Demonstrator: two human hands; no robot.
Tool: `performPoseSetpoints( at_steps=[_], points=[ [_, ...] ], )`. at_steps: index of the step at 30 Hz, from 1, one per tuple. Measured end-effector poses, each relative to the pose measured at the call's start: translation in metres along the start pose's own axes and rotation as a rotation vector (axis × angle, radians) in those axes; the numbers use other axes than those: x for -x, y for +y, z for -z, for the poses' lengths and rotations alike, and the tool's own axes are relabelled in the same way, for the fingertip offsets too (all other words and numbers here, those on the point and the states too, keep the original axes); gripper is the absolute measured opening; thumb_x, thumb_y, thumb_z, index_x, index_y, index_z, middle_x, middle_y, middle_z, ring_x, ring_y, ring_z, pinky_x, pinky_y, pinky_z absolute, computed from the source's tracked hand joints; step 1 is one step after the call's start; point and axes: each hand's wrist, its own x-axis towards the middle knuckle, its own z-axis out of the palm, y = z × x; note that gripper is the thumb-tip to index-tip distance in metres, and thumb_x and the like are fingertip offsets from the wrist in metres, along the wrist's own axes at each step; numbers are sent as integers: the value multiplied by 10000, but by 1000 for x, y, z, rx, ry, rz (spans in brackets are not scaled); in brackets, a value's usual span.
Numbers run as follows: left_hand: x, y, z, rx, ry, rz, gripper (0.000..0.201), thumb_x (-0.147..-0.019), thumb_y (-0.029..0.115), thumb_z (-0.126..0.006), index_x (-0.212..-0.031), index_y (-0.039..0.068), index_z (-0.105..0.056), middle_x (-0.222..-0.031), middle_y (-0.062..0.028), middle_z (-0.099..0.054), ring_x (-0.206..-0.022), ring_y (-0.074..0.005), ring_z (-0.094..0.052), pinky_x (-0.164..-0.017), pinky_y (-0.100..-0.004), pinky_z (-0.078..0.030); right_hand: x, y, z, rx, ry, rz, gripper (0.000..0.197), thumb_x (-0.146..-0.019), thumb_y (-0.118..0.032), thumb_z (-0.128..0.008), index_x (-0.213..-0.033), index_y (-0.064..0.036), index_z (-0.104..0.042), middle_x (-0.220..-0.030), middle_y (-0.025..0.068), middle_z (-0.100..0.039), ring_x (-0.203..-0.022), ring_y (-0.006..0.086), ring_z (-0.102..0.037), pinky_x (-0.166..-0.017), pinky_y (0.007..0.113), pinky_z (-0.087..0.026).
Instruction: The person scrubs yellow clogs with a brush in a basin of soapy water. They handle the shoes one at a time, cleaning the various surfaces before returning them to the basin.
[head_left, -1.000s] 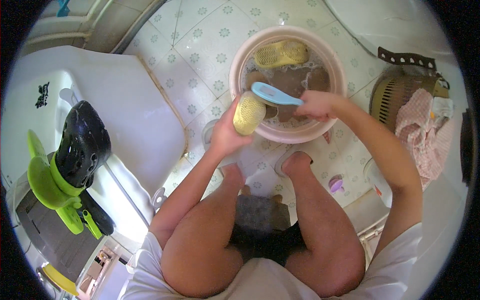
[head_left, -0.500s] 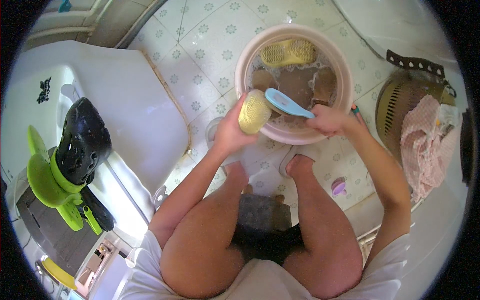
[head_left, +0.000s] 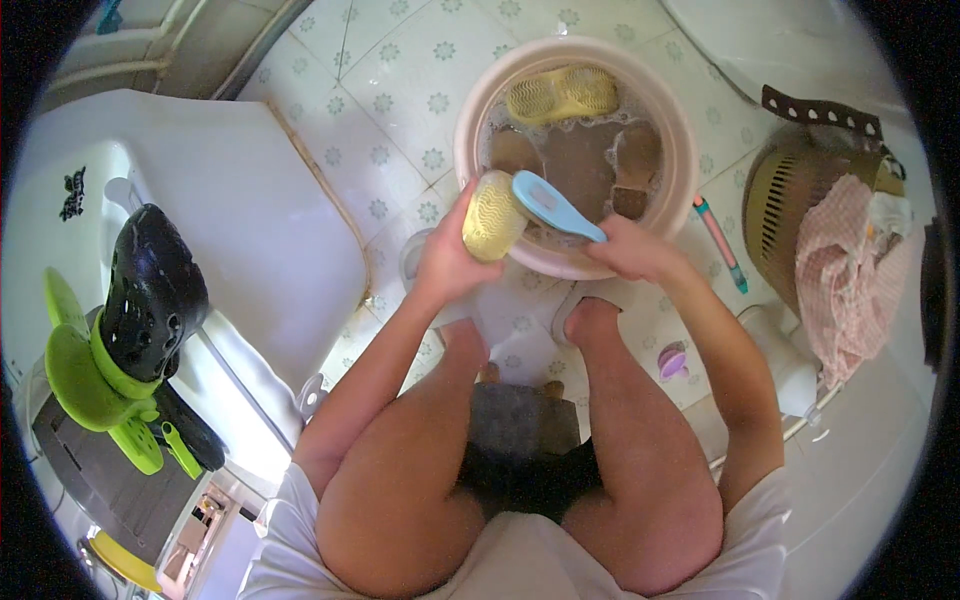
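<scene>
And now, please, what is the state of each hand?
Left hand: closed, holding a yellow-soled shoe.
Right hand: closed, holding a blue brush by its handle.

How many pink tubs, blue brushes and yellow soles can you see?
Pink tub: 1
Blue brush: 1, in the right hand
Yellow soles: 2, one in the left hand, one in the tub
Total: 4

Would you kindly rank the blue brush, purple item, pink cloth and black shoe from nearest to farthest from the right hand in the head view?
1. Blue brush: in the right hand.
2. Purple item: lower right.
3. Pink cloth: farther right.
4. Black shoe: far left.
</scene>
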Motion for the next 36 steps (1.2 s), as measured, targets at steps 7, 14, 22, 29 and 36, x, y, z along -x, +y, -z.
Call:
performPoseSetpoints(
  at_steps=[7, 14, 22, 29, 36],
  points=[
    [-2, -5, -2, -5, -19, 13, 1181, -610, 152, -866, -1609, 129, -236, -1413, -134, -597, -1291, -269, -591, -1080, -358, -463, -41, -20, -11, 179, 130, 292, 331, -841, -233, -638, -949, 71, -709, -710, 254, -656, -589, 312, -647, -619, 441, -523],
    [0, 3, -1, -28, 5, -7, 1180, -607, 152, -863, -1606, 118, -236, -1398, -139, -607, -1292, -277, -591, -1078, -360, -464, -2, 16, -26, 99, 165, 160, 313, -853, -238, -652, -954, 47, -730, -792, 264, -691, -719, 356, -709, -704, 452, -546],
    [-2, -5, -1, -17, 7, -31, 1181, -609, 164, -861, -1608, 126, -233, -1392, -143, -609, -1288, -284, -594, -1075, -363, -466, -4, 2, -28, 176, 239, 112, 304, -837, -234, -659, -918, 53, -716, -733, 262, -664, -715, 373, -698, -668, 453, -531],
    [-1, 2, -3, -14, 12, -1, 1148, -609, 160, -843, -1600, 129, -264, -1394, -153, -606, -1278, -292, -600, -1062, -370, -478, -9, -2, -40, 134, 277, 188, 291, -837, -220, -658, -914, 55, -713, -771, 263, -678, -722, 386, -698, -674, 467, -534],
    [-2, -7, -2, 30, 20, -53, 1164, -600, 146, -856, -1601, 133, -262, -1390, -132, -610, -1286, -272, -594, -1071, -368, -470, 13, 20, -42, 269, 296, 127, 336, -856, -268, -686, -955, 51, -730, -866, 262, -709, -793, 424, -706, -753, 496, -560]
  ],
)
